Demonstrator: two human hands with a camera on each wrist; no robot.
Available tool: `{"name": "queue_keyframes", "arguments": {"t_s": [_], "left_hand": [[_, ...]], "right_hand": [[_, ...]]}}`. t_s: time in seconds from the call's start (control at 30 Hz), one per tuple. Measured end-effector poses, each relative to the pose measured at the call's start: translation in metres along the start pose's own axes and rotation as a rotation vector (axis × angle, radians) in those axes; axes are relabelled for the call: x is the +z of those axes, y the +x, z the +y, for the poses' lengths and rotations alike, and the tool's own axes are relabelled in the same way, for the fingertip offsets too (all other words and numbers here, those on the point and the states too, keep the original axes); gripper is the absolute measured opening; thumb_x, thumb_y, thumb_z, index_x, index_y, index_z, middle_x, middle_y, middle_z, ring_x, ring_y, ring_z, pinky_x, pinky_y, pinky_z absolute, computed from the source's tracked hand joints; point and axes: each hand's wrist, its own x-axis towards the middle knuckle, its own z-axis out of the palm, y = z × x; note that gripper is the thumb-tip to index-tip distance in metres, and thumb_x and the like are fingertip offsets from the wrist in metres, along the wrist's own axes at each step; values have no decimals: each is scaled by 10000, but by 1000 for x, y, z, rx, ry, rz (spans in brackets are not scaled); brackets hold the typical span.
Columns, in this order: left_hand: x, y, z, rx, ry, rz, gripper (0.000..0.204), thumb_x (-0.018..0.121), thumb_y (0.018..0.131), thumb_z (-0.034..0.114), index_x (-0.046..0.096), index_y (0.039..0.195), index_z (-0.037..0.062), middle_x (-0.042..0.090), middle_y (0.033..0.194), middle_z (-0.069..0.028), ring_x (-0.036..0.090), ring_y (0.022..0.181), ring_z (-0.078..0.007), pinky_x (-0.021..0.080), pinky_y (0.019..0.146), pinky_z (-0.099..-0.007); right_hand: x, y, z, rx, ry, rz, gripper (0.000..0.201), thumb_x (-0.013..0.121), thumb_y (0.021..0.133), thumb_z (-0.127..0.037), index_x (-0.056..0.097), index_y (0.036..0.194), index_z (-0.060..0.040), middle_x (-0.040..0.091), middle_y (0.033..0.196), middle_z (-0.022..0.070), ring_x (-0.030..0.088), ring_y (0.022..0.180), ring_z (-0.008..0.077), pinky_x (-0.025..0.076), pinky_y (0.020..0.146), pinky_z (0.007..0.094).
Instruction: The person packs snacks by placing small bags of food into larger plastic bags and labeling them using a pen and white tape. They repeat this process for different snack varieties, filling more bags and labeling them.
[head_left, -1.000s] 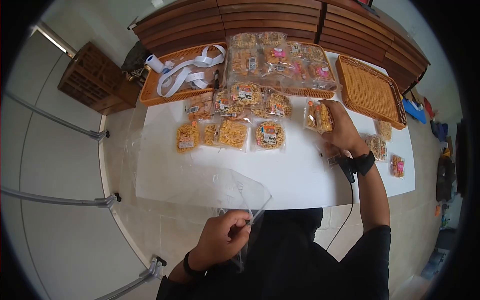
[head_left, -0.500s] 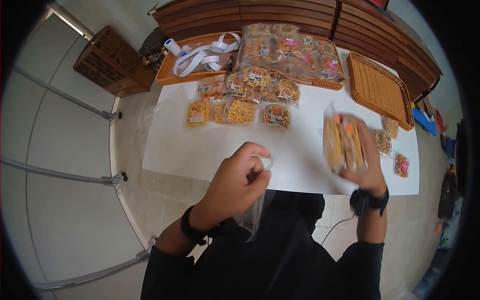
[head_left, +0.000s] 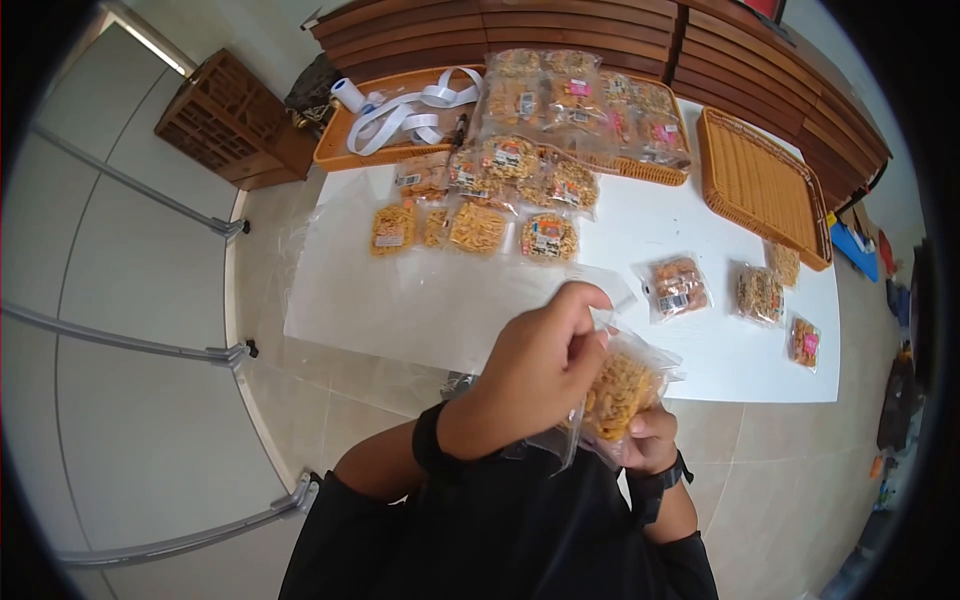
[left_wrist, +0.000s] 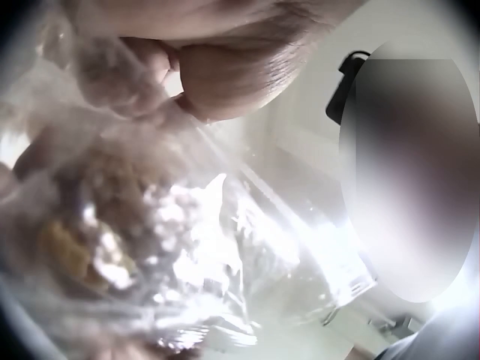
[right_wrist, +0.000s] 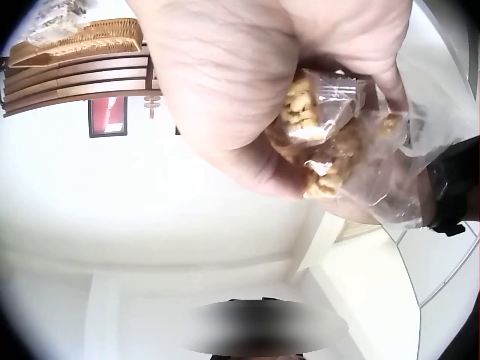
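My left hand is raised in front of my chest and pinches the top edge of a clear plastic bag. Just below it, my right hand grips a packet of yellow-orange snacks from underneath, at the bag's mouth. How far the packet is inside the bag cannot be told. The left wrist view shows fingers pinching the shiny bag film, with snacks blurred behind it. In the right wrist view, fingers curl round the snack packet.
On the white table lie a row of snack packets and three loose ones at the right. At the back stand a wicker tray with white ribbon, a tray of bagged packets and an empty basket.
My right hand carried the snack packet from the table's right side back to my chest, under my left hand. My left hand lifted the clear bag and moved right to meet it.
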Motion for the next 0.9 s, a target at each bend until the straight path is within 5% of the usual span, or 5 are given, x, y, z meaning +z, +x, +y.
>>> {"name": "queue_keyframes", "arguments": {"t_s": [0.3, 0.53, 0.67, 0.77, 0.9], "left_hand": [[-8, -22, 23, 129, 317, -29, 305, 633, 844, 36, 543, 1136, 29, 641, 677, -121, 660, 603, -313, 508, 543, -413], [-16, -31, 37, 289, 249, -92, 322, 637, 824, 47, 541, 1127, -2, 651, 714, -130, 674, 640, -312, 518, 544, -397], [3, -33, 23, 384, 218, -176, 328, 643, 793, 48, 557, 1104, -12, 644, 719, -123, 678, 651, -302, 515, 532, -400], [17, -35, 26, 476, 262, -273, 405, 655, 748, 56, 556, 1116, -81, 649, 730, -140, 681, 655, -297, 516, 510, -399], [31, -31, 21, 519, 307, -349, 533, 669, 719, 77, 516, 1181, -139, 647, 756, -168, 683, 655, -308, 532, 524, -386]], "right_hand": [[12, -17, -37, 360, -293, -3, 795, 769, 686, -55, 424, 1391, 70, 611, 1257, 177, 618, 1154, 287, 488, 1011, 400], [-3, -9, -36, 407, -186, -4, 585, 716, 755, -76, 521, 1291, 53, 686, 1032, 146, 696, 872, 240, 572, 761, 348], [-5, 5, -2, 44, -844, 22, 659, 715, 832, -200, 461, 1402, 11, 609, 1223, 135, 603, 1105, 233, 493, 959, 360], [20, 18, -8, 124, -1094, 121, 661, 642, 937, -291, 396, 1486, -18, 496, 1433, 130, 471, 1316, 239, 373, 1118, 362], [64, 26, 3, -138, -1909, -59, 614, 575, 955, -253, 385, 1489, -15, 506, 1436, 158, 516, 1272, 250, 420, 1067, 358]]}}
